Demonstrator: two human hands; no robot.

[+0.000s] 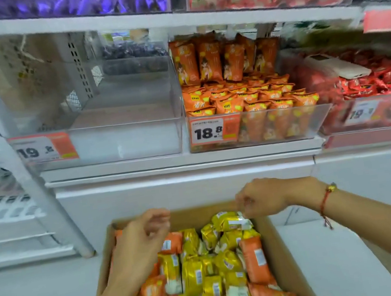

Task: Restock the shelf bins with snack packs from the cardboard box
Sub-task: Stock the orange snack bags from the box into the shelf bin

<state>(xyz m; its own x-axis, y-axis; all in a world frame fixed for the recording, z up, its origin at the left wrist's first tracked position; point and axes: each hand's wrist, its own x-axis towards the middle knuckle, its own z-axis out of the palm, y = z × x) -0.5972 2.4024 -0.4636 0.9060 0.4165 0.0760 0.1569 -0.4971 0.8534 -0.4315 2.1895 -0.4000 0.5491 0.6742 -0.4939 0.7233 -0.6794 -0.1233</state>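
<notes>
Head view, only view. Cardboard box sits low centre, packed with snack packs: gold ones mid and far, orange ones along the left, right and near sides, mostly standing on end, barcode labels showing. Left hand hovers over the box's far-left corner, fingers loosely curled, motion-blurred; can't tell if it holds anything, looks empty. Right hand sits at the far edge, fingers bunched at the top of a gold pack that rides higher than the rest; pinch looks likely, but blur hides the actual contact.

Key relation: that gold pack lies just below and to the left of the right fingertips, long axis roughly left-right, tilted. Right hand is nearer to it; left is closer to the orange packs at the far-left.

Shelf above: empty clear bin at left, straight above the left hand; orange-pack bin in the middle, nearly full; red-pack bin at right. Judgement: a lift is starting, empty bin the likely target.
</notes>
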